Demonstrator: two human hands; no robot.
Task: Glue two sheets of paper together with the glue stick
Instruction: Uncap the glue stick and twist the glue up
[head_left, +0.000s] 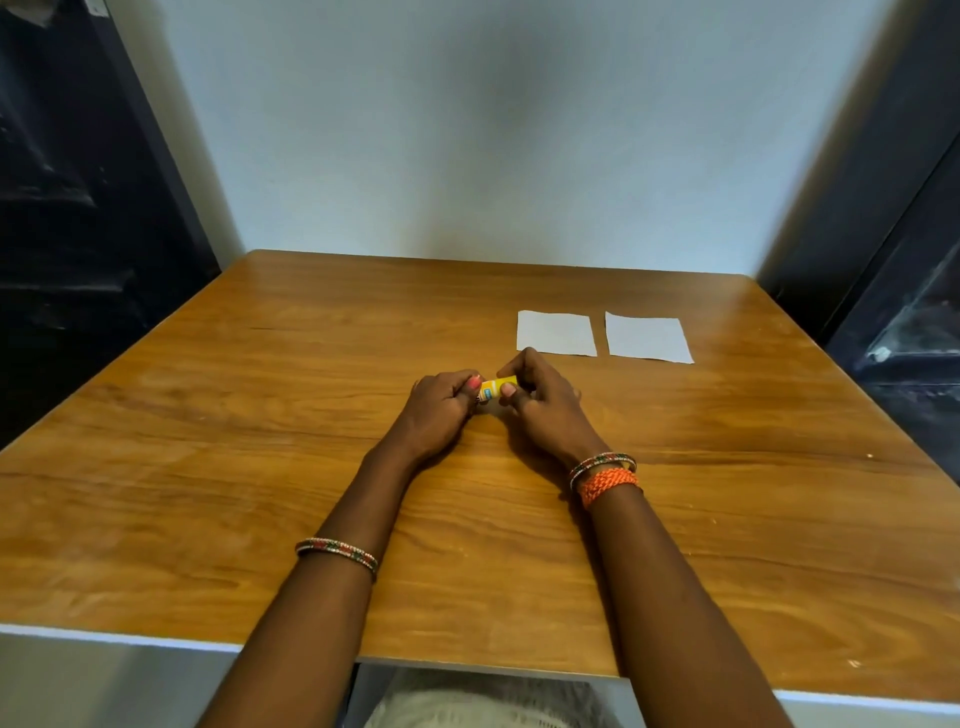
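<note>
At the far left stands a dark cabinet (78, 208), beside a pale wall (493, 130) that runs behind the wooden tabletop (208, 467). On the left forearm sits a thin beaded bangle (336, 554). The left hand (439, 410) rests near the middle of the tabletop, its fingers curled around the left end of the glue stick (492, 391), with the thumb on top of it. The glue stick is small and yellow with a blue label, it lies almost level between the two hands, just above the wood; whether its cap is on or off I cannot tell, because the fingers cover both ends. The right hand (543, 405) pinches the right end of the same stick, thumb and first finger closed on it, so the two hands are together with only the short yellow body visible between them. The right wrist carries two thin bangles (602, 464) and an orange braided band (608, 484). Farther back and to the right, two white sheets lie flat on the tabletop, side by side with a narrow gap: the left sheet (556, 333), its near corner close to the fingers of the right hand, and the right sheet (647, 338). At the far right there is another dark cabinet (893, 260).
</note>
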